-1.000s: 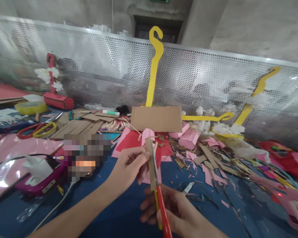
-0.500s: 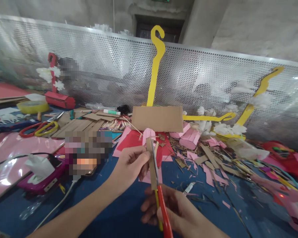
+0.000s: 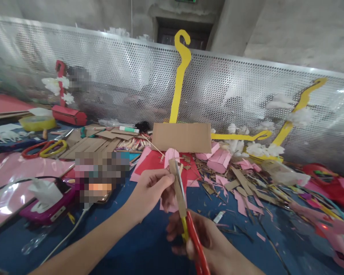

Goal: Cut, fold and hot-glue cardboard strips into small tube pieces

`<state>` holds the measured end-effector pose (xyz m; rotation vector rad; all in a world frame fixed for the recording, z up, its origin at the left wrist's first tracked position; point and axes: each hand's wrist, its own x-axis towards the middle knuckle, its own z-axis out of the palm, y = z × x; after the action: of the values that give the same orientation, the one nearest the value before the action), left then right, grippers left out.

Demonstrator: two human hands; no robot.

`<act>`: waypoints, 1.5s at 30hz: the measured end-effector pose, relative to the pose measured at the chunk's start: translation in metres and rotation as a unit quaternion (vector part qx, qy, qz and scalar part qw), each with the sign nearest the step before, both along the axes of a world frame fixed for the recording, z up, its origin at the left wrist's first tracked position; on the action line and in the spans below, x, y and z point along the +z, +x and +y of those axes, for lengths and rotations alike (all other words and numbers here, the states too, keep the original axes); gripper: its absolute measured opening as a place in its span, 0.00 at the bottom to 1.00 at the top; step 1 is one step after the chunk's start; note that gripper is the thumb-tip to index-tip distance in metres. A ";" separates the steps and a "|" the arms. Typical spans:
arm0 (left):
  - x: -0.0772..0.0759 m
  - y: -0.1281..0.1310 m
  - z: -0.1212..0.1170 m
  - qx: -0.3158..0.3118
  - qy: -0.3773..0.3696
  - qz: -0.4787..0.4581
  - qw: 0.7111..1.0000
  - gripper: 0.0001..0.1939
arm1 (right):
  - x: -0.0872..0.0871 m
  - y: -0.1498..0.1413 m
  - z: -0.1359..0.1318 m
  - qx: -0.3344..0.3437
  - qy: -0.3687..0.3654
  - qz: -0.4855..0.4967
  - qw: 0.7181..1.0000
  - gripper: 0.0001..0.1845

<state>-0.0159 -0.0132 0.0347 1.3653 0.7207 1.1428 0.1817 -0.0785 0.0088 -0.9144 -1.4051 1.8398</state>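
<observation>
Scissors [image 3: 195, 236] have swung rightward, right hand [image 3: 211, 237] closed on their handles; left hand [image 3: 147, 189] pinches cardboard strip [image 3: 178, 191], probably for steadying.

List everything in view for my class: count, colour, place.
Held scissors: 1, red-yellow, right hand
Cardboard strip: 1, brown, left hand
Hooked shapes: 3 yellow, 1 red, background
Cardboard panel: 1, brown, centre
Loose scissors: 1, red-yellow, left
Tape roll: 1, yellow, left
Tissue box: 1, purple, left
Glue gun: 1, pink, right
Scraps: many, pink-brown, right
Mesh screen: 1, silver, behind
Table: 1, blue, below
Pixelated items: unclear, left
Left hand: 1, bare, centre
Right hand: 1, bare, bottom
</observation>
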 end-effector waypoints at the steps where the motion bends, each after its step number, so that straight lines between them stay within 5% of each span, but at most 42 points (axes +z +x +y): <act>1: -0.001 0.000 0.001 0.008 0.010 0.009 1.000 0.20 | 0.000 0.000 0.000 0.001 -0.008 0.007 1.000 0.34; 19: -0.009 0.001 0.001 0.023 0.036 0.012 0.999 0.19 | 0.009 0.010 -0.012 0.036 0.015 -0.035 0.999 0.42; 30: -0.009 0.002 0.002 0.011 -0.005 -0.036 0.999 0.18 | -0.002 0.005 -0.003 0.055 -0.014 0.034 0.998 0.33; 45: -0.006 0.002 0.000 0.012 0.004 -0.016 1.000 0.18 | 0.000 0.002 -0.006 0.056 -0.026 0.001 0.998 0.29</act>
<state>-0.0143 -0.0132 0.0283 1.3460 0.7124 1.1843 0.1842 -0.0844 0.0087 -0.8747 -1.4396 1.9685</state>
